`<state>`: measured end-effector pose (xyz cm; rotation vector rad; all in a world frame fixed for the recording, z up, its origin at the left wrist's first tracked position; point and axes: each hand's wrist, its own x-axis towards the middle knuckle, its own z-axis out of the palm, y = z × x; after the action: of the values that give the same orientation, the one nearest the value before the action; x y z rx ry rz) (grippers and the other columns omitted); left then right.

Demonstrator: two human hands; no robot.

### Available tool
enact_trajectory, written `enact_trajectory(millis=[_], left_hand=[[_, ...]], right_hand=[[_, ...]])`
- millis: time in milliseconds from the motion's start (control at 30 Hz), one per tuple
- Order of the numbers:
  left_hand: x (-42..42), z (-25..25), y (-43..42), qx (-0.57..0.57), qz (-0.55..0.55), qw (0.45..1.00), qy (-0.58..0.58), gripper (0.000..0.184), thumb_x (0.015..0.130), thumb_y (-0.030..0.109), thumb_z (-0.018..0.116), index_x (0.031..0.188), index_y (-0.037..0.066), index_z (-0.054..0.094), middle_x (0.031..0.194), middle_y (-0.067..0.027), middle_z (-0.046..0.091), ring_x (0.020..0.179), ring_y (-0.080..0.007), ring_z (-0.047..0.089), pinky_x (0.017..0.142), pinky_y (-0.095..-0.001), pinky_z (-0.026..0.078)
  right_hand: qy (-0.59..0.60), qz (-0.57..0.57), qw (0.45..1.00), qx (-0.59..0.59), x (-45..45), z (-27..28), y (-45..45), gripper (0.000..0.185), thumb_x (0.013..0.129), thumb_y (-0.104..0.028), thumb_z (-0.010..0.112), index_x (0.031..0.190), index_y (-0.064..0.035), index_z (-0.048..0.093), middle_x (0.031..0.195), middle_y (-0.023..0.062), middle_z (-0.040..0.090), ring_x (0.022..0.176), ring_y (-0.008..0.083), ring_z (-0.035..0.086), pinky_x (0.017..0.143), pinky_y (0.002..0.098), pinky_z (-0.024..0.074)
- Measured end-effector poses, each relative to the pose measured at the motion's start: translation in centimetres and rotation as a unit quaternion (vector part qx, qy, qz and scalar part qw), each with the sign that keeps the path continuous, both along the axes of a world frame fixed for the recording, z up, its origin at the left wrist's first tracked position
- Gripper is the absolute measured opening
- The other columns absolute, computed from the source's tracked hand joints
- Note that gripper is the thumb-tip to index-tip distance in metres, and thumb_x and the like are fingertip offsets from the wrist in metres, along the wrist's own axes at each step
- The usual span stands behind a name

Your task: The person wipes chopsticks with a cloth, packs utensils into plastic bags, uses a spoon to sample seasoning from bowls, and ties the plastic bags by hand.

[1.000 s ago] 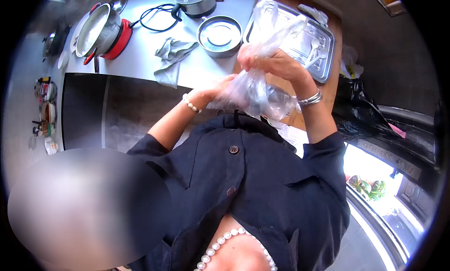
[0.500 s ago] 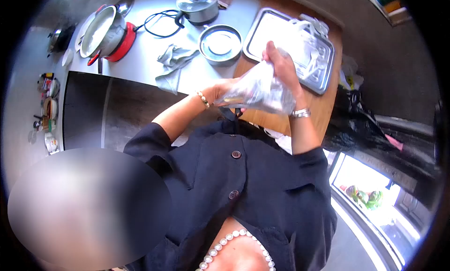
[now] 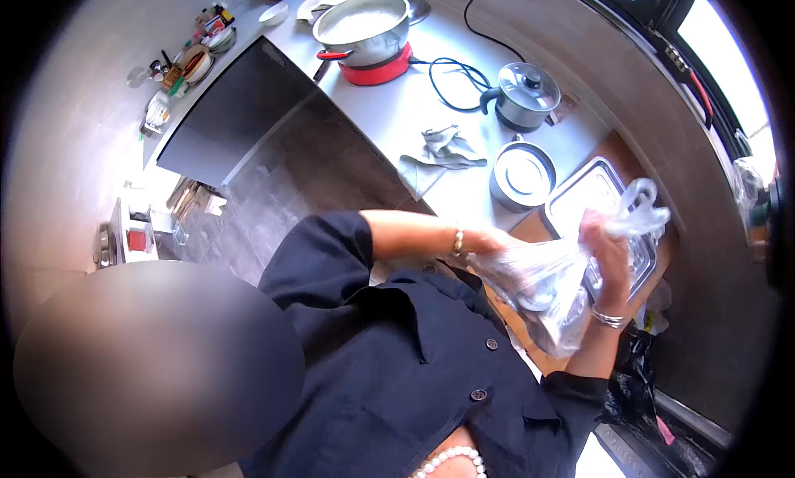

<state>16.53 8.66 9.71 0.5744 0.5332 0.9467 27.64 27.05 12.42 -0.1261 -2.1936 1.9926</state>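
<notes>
Head view; clock directions taken from the bag, 12 toward the top of the frame.

Clear plastic bag: held between both hands in front of the dark shirt, above the wooden board. Knotted or bunched loops stand up at its 1 o'clock end. Contents shiny, blurred by the film; not identifiable.

Right hand: at the bag's 2 o'clock side, fingers closed around its gathered neck. Silver bracelets at the wrist.

Left hand: at the bag's 10 o'clock side, touching the plastic. Fingers partly covered by film; cannot tell how far they close. Beaded bracelet at the wrist.

Metal tray: at 1 o'clock, on the wooden board, partly behind the right hand.

Round metal pan: just beside the tray, near 12 o'clock, on the white desk.

Saucepan: 12 o'clock, beyond the pan, glass lid on, dark handle toward 9.

Grey cloth: crumpled, 11 o'clock, at the desk edge.

Large pot: farther out at 11 o'clock, red-handled, upright on a red hot plate; black cord looped beside it.
</notes>
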Motion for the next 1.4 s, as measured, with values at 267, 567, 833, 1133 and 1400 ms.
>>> enact_trajectory(millis=[267, 567, 833, 1133, 1400], left_hand=[[-2.4, -3.0, -2.9, -0.004, 0.331, 0.940, 0.085, 0.027, 0.083, 0.022, 0.058, 0.100, 0.000, 0.059, 0.085, -0.0088, 0.063, 0.070, -0.0156, 0.061, 0.059, -0.0267, 0.051], [-1.6, -5.4, -1.5, -0.020, 0.325, 0.945, 0.014, 0.031, 0.091, 0.027, 0.045, 0.103, -0.001, 0.054, 0.084, -0.0068, 0.060, 0.069, -0.0129, 0.059, 0.057, -0.0242, 0.050], [-0.3, -8.7, -3.2, -0.096, 0.167, 0.981, 0.009, 0.038, 0.092, 0.030, 0.035, 0.104, -0.003, 0.049, 0.083, -0.0131, 0.058, 0.068, -0.0216, 0.059, 0.059, -0.0303, 0.048], [1.5, -5.4, -1.5, -0.161, 0.221, 0.960, 0.065, 0.029, 0.091, 0.018, 0.036, 0.094, -0.002, 0.056, 0.079, -0.0128, 0.063, 0.061, -0.0207, 0.062, 0.051, -0.0280, 0.052], [-1.4, -8.8, -3.0, -0.167, 0.125, 0.961, -0.180, 0.037, 0.087, 0.016, 0.054, 0.118, 0.000, 0.043, 0.113, -0.0238, 0.052, 0.098, -0.0296, 0.059, 0.082, -0.0372, 0.053]], right_hand=[[-0.036, -0.260, 0.963, -0.065, 3.3, -10.7, -6.5, 0.017, 0.089, -0.020, 0.053, 0.098, -0.0057, 0.057, 0.071, 0.0029, 0.055, 0.061, 0.0093, 0.050, 0.053, 0.0229, 0.0410], [0.060, -0.094, 0.800, 0.589, 2.6, -1.2, -9.3, 0.006, 0.078, -0.013, 0.056, 0.079, -0.0090, 0.052, 0.065, 0.0047, 0.050, 0.056, 0.0187, 0.054, 0.050, 0.0316, 0.0423], [0.101, -0.028, 0.814, 0.571, 5.5, -2.0, -9.7, 0.010, 0.074, -0.014, 0.057, 0.081, -0.0085, 0.053, 0.064, 0.0038, 0.046, 0.057, 0.0179, 0.053, 0.050, 0.0304, 0.0416], [0.159, -0.048, 0.813, 0.559, 4.2, -3.0, -6.3, 0.015, 0.074, -0.022, 0.063, 0.083, -0.0114, 0.058, 0.081, 0.0037, 0.059, 0.080, 0.0210, 0.059, 0.076, 0.0338, 0.0459], [0.135, -0.209, 0.872, 0.422, 4.6, -4.3, -8.4, 0.015, 0.067, -0.007, 0.063, 0.082, -0.0093, 0.058, 0.072, 0.0033, 0.061, 0.066, 0.0216, 0.059, 0.057, 0.0304, 0.0427]])
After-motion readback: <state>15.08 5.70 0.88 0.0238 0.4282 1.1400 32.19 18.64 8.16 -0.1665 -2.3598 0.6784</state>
